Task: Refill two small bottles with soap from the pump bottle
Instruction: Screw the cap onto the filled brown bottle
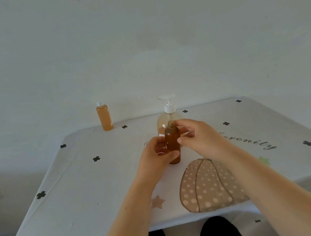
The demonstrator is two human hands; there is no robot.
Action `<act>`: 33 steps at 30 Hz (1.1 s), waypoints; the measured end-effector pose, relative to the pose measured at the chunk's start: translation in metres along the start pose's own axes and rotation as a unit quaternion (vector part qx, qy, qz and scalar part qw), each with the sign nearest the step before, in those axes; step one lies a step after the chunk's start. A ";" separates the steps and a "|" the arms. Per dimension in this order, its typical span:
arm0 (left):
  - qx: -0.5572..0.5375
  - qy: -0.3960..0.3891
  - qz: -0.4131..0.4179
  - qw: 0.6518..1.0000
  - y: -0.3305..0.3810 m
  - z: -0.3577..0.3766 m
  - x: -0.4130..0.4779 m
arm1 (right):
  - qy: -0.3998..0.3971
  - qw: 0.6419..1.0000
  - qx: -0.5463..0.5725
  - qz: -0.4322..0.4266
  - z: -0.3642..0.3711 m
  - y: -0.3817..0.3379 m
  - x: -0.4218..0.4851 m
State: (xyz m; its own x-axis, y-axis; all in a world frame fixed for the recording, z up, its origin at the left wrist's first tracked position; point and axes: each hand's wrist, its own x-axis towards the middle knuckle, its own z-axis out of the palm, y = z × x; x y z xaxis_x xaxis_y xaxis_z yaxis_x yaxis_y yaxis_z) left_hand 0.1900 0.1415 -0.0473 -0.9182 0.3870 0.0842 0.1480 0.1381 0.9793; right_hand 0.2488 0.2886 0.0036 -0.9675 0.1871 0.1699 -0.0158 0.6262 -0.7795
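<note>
The left hand (157,157) wraps curled fingers and thumb round the open bottle (172,139), which stands upright on the table (79,177) just in front of the pump bottle (169,107). The right hand (198,138) curls its fingers at that bottle's neck, but I cannot tell whether they pinch anything. A capped bottle (104,117) stands at the far left corner.

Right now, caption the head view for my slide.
Left hand grips a small uncapped amber plastic bottle, right hand at its neck, before the clear white-topped pump bottle.
</note>
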 end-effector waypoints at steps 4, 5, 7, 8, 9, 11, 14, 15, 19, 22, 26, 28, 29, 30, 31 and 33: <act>0.003 0.000 -0.005 1.000 -0.006 0.005 -0.001 | -0.005 1.000 0.030 0.007 0.000 0.009 -0.002; 0.007 0.002 -0.003 1.000 -0.006 0.004 0.000 | 0.000 0.999 0.040 0.012 -0.002 0.010 -0.002; 0.022 0.004 -0.003 1.000 -0.007 0.004 0.000 | 0.031 0.998 0.045 0.024 -0.009 0.015 0.001; 0.032 0.003 -0.004 0.999 -0.008 0.005 -0.001 | 0.058 0.997 0.038 0.033 -0.014 0.020 0.003; 0.041 0.004 -0.004 0.999 -0.007 0.005 -0.001 | 0.088 0.995 0.026 0.044 -0.019 0.024 0.005; 0.059 0.005 -0.003 0.998 -0.006 0.005 -0.003 | 0.136 0.988 -0.018 0.070 -0.030 0.035 0.012; 0.075 0.001 -0.005 0.997 -0.004 0.006 -0.004 | 0.132 0.981 -0.093 0.111 -0.040 0.056 0.022; 0.073 0.000 -0.007 0.997 -0.004 0.006 -0.004 | 0.116 0.979 -0.115 0.120 -0.040 0.062 0.026; 0.076 -0.003 -0.015 0.997 -0.003 0.005 -0.004 | 0.063 0.971 -0.185 0.136 -0.036 0.073 0.033; 0.076 -0.003 -0.016 0.997 -0.004 0.005 -0.004 | 0.038 0.971 -0.201 0.123 -0.030 0.072 0.037; 0.071 -0.004 -0.015 0.997 -0.005 0.004 -0.004 | 0.022 0.956 -0.269 0.119 -0.020 0.072 0.044; 0.072 -0.007 -0.014 0.997 -0.005 0.004 -0.004 | 0.033 0.949 -0.287 0.125 -0.017 0.074 0.047; 0.073 -0.008 -0.015 0.997 -0.005 0.004 -0.003 | 0.041 0.948 -0.288 0.129 -0.016 0.075 0.047; 0.073 -0.009 -0.015 0.997 -0.006 0.004 -0.003 | 0.046 0.948 -0.286 0.132 -0.016 0.077 0.047; 0.072 -0.009 -0.015 0.997 -0.006 0.004 -0.003 | 0.047 0.950 -0.280 0.133 -0.016 0.076 0.047; 0.073 -0.008 -0.015 0.997 -0.006 0.004 -0.004 | 0.052 0.957 -0.253 0.129 -0.018 0.074 0.044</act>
State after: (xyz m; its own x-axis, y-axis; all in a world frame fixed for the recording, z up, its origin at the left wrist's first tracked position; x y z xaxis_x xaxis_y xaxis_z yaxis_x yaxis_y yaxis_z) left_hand 0.1939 0.1426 -0.0542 -0.9169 0.3957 0.0511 0.1740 0.2815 0.9436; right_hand 0.2096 0.3565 -0.0359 -0.8925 0.4419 0.0907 0.3694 0.8313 -0.4153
